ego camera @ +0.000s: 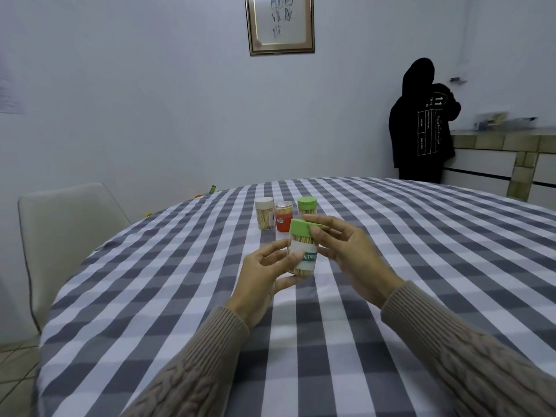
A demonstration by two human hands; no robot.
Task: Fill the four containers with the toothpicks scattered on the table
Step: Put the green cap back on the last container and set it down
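Holding the clear cylindrical plastic toothpick container with the green cap [302, 251] above the checked desk [421, 266], the left hand [264, 275] wraps its lower body while the right hand [343, 251] pinches the flip lid at the top. It looks light, rigid and somewhat slick, so gripping the labelled middle seems safest. Three more filled containers [284, 216] stand just beyond the hands. No loose toothpicks are visible.
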